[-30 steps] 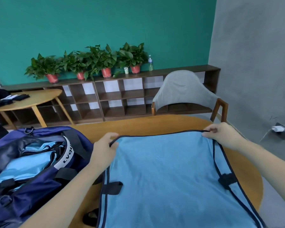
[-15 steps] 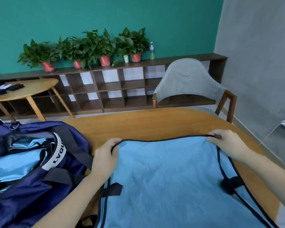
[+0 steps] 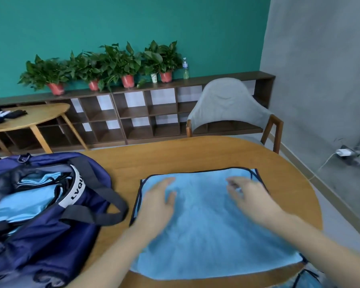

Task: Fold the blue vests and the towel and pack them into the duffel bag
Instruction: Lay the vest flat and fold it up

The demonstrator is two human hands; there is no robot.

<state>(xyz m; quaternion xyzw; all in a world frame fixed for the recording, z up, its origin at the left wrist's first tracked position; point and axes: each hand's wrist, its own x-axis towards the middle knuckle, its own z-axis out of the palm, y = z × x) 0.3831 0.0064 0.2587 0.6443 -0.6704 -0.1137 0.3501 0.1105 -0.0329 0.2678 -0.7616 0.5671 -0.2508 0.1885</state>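
vest (image 3: 206, 221): now folded flat on table (image 3: 175, 156) | left hand (image 3: 157, 201), right hand (image 3: 250, 198): released far edge, now spread, pressing vest | bag (image 3: 50, 235): unmoved

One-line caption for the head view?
Both hands flatten a blue vest beside the open duffel bag.

A light-blue vest (image 3: 206, 223) with dark piping lies folded flat at lower centre of the frame. At the left, the navy duffel bag (image 3: 42, 231) sits unzipped, light-blue folded vests (image 3: 27, 202) showing inside its opening.
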